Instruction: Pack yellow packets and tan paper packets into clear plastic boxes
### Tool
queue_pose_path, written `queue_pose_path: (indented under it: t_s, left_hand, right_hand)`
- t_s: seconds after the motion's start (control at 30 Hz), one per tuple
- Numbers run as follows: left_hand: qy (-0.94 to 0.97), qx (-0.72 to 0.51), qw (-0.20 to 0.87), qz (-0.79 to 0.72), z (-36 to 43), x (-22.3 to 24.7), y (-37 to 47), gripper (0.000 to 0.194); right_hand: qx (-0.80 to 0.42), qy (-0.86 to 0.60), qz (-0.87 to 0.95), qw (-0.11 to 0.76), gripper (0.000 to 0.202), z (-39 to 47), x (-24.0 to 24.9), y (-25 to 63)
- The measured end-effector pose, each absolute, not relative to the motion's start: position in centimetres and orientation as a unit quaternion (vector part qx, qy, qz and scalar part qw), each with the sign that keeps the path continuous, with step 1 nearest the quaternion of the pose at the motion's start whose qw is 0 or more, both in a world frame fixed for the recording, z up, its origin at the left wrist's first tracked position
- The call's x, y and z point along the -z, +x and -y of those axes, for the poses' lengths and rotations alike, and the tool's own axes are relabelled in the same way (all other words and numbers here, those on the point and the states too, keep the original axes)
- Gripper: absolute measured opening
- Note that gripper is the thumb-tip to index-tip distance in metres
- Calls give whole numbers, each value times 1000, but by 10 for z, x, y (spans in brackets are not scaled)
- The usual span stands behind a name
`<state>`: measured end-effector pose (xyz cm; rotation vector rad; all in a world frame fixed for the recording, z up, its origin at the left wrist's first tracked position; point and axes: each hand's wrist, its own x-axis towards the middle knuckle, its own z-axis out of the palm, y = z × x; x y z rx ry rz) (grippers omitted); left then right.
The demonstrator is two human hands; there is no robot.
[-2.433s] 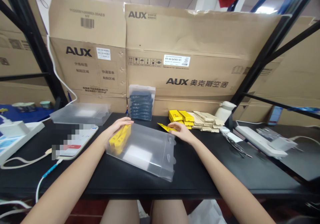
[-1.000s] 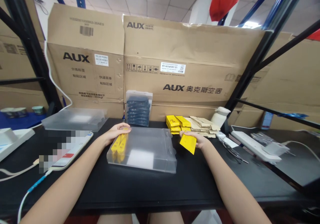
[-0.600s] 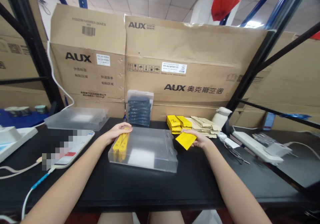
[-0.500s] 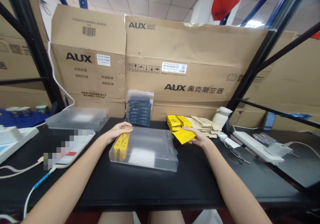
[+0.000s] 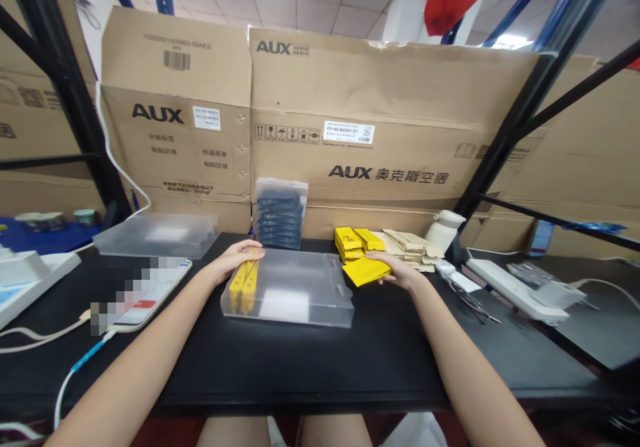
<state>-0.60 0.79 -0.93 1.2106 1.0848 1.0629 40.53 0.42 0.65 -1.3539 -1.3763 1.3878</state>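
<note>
In the middle of the black table sits a clear plastic box (image 5: 300, 275) with two yellow packets (image 5: 244, 282) standing side by side in its left end. My left hand (image 5: 238, 260) is closed on the box's back left corner, the fingers curled over the edge near those packets. Off the box's right side, my right hand (image 5: 393, 268) pinches a flat yellow packet (image 5: 367, 272); part of the thumb and fingers is hidden behind it. Just behind that hand lies a pile of yellow packets (image 5: 350, 240), next to a pile of beige packets (image 5: 407, 244).
A clear case of dark packets (image 5: 279, 217) stands upright against the cardboard (image 5: 400, 107). Another clear box (image 5: 155, 237) lies at the back left, near a phone (image 5: 155, 294) on a cable. To the right are a white jug (image 5: 444, 232), cables (image 5: 467, 299) and a power strip (image 5: 515, 294).
The clear box's front edge has shifted slightly away from me while my left hand keeps its grip. The yellow packet in my right hand has turned and moved slightly left.
</note>
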Motion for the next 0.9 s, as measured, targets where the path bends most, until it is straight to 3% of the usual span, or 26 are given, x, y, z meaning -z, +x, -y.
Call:
queue_pose_path:
  t_s: [0.37, 0.67, 0.9]
  left_hand:
    - [507, -458, 562, -466, -9, 12, -6, 52]
    - [501, -465, 565, -462, -9, 12, -4, 51]
    - [507, -465, 560, -462, -10, 14, -5, 49]
  right_hand:
    - [-523, -543, 565, 336, 15, 5, -11, 393]
    - [-537, -476, 647, 255, 31, 7, -4, 381]
    - [-536, -439, 680, 241, 38, 9, -3, 376]
